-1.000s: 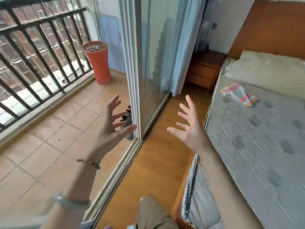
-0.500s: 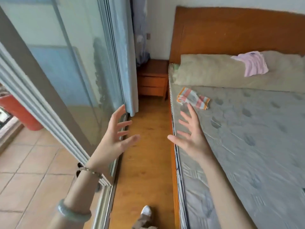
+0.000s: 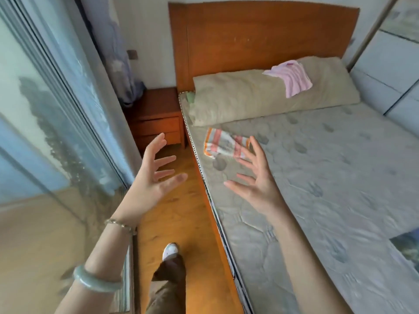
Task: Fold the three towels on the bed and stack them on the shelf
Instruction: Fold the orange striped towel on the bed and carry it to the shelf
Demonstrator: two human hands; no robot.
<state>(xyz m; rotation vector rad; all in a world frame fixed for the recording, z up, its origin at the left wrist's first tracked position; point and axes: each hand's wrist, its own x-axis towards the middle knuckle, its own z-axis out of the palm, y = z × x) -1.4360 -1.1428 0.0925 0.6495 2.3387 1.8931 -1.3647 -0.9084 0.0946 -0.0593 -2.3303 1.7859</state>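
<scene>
A crumpled towel with orange and pink stripes (image 3: pixel 221 143) lies on the grey mattress (image 3: pixel 328 177) near its left edge, just below the pillow. A pink towel (image 3: pixel 292 79) is draped over the beige pillow (image 3: pixel 238 98) at the head of the bed. My left hand (image 3: pixel 154 177) is raised over the wooden floor beside the bed, fingers spread, holding nothing. My right hand (image 3: pixel 256 177) hovers above the mattress with fingers spread, its fingertips just short of the striped towel, empty. A third towel and the shelf are out of sight.
A wooden nightstand (image 3: pixel 156 116) stands in the corner left of the headboard (image 3: pixel 260 37). A glass sliding door (image 3: pixel 45 132) and a curtain run along the left. White cabinet doors (image 3: pixel 390 71) line the right. My foot (image 3: pixel 170 251) is on the narrow floor strip.
The view has swung from the balcony and glass door toward the bed. Both raised hands stay open, and the right one is now close to the striped towel.
</scene>
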